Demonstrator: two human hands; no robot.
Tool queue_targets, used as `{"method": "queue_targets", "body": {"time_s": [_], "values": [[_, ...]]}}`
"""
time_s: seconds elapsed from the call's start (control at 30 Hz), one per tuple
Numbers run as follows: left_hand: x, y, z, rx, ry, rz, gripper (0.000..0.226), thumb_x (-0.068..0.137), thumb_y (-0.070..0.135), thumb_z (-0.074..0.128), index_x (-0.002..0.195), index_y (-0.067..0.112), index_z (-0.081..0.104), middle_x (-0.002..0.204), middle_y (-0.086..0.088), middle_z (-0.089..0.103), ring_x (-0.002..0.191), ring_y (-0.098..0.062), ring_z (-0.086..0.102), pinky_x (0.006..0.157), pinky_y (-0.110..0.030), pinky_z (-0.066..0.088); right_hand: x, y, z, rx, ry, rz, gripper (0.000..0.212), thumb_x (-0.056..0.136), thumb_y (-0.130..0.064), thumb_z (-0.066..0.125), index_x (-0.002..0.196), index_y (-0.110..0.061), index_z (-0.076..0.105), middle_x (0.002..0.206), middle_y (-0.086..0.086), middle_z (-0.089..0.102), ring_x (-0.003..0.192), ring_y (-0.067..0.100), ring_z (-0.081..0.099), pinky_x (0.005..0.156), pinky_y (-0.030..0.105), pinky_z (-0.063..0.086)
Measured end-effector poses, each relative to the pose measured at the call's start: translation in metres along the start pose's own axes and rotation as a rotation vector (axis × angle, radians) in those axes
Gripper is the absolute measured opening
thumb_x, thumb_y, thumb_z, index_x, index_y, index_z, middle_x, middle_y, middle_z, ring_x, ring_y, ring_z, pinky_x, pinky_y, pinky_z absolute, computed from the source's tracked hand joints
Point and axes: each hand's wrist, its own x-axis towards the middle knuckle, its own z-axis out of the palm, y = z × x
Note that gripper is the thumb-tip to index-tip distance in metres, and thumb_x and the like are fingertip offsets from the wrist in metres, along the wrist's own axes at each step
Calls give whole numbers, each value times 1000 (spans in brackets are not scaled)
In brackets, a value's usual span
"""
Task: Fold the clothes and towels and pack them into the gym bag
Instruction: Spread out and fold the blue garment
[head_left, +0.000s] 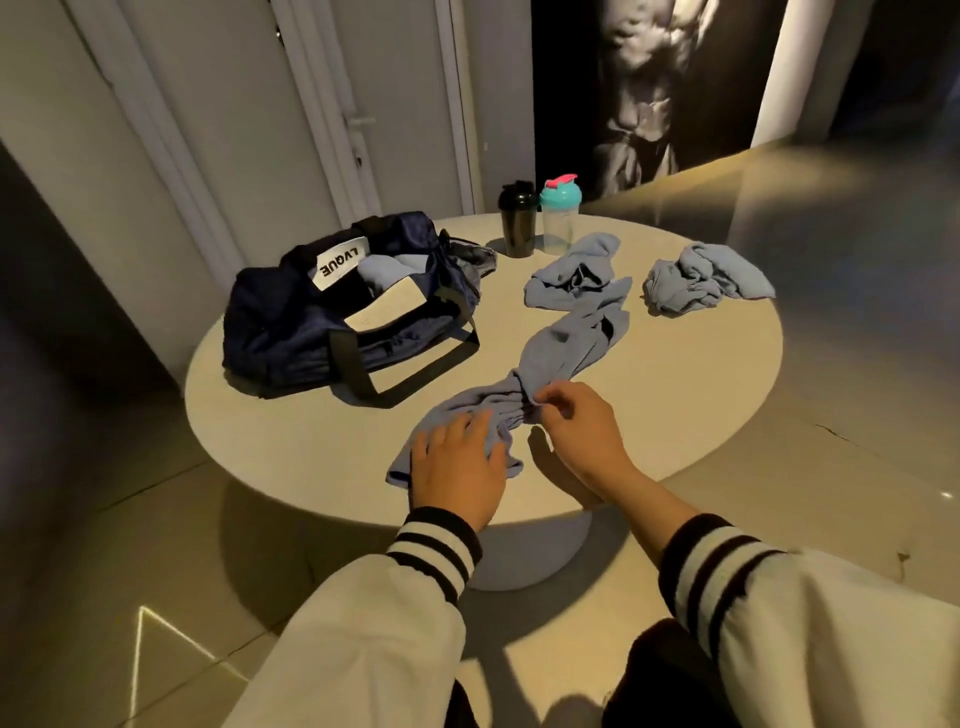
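Note:
A long blue cloth (566, 348) lies stretched and bunched across the round white table (701, 374). My left hand (457, 462) presses flat on its near end with fingers spread. My right hand (576, 421) pinches the bunched middle of the same cloth. A navy gym bag (311, 322) stands open at the left of the table, with a folded blue piece (382, 275) inside. Two more crumpled blue cloths lie beyond, one in the middle (576, 275) and one at the right edge (706, 280).
A black shaker bottle (517, 218) and a clear bottle with a teal lid (558, 215) stand at the table's far side. The bag's strap loop (415, 364) lies toward the table's middle. White doors stand behind; tiled floor surrounds the table.

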Motion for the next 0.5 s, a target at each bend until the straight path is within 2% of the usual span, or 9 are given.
{"method": "queue_targets", "body": {"time_s": [0.07,0.13,0.2,0.23,0.3,0.37,0.43,0.47,0.5], "values": [[6,1,2,15,-118,36,68,100,40,48,158,24,15,163,-4,24,147,-23,27,119,-47,20,-5,-3,-3,44,52,-10,17,92,-9,55,100,-15,69,103,2,64,96,18,61,86,33,53],[16,-1,6,-97,-230,42,75,98,36,57,158,25,14,166,-2,14,151,-19,17,121,-45,15,-6,-3,-3,9,32,-55,28,93,-11,55,118,-16,67,119,4,61,108,18,57,96,32,49],[21,-2,8,-185,-249,54,69,98,31,57,157,29,20,167,-1,10,153,-19,12,121,-43,15,-6,-2,1,-85,-66,-131,45,96,-18,52,141,-19,54,141,5,51,126,19,48,106,32,40],[21,-2,7,-242,-226,44,64,99,32,54,156,32,24,167,-1,8,153,-21,12,122,-43,16,-5,-2,2,-123,-103,-153,48,98,-21,50,146,-21,48,146,4,48,130,19,45,108,34,39],[24,-4,-1,-379,-173,-13,61,98,40,53,153,37,28,167,1,-3,153,-26,10,122,-46,18,1,1,5,-185,-121,-194,46,100,-23,46,145,-23,46,140,3,53,123,21,48,103,40,44],[28,-10,-4,-409,-164,-62,73,90,54,60,152,41,26,166,1,-14,153,-27,5,123,-49,18,5,2,8,-254,-120,-209,41,100,-28,42,141,-27,48,133,1,58,115,23,51,93,43,47],[34,-17,-3,-306,-172,-129,86,81,73,58,153,44,21,166,-2,-13,153,-29,-3,123,-50,8,9,3,10,-309,-126,-184,44,100,-37,37,143,-32,45,134,-1,58,116,23,51,93,45,47],[35,-20,-1,-269,-172,-162,87,79,79,54,152,45,23,167,-3,-3,152,-30,0,121,-50,7,10,5,11,-327,-117,-167,48,99,-41,34,146,-32,43,136,0,57,118,24,51,96,46,46],[36,-23,3,-258,-161,-175,82,79,81,51,150,45,28,165,-4,14,150,-30,10,121,-49,11,10,6,12,-352,-97,-150,53,99,-44,33,149,-30,40,139,3,56,121,25,50,100,47,44]]}}
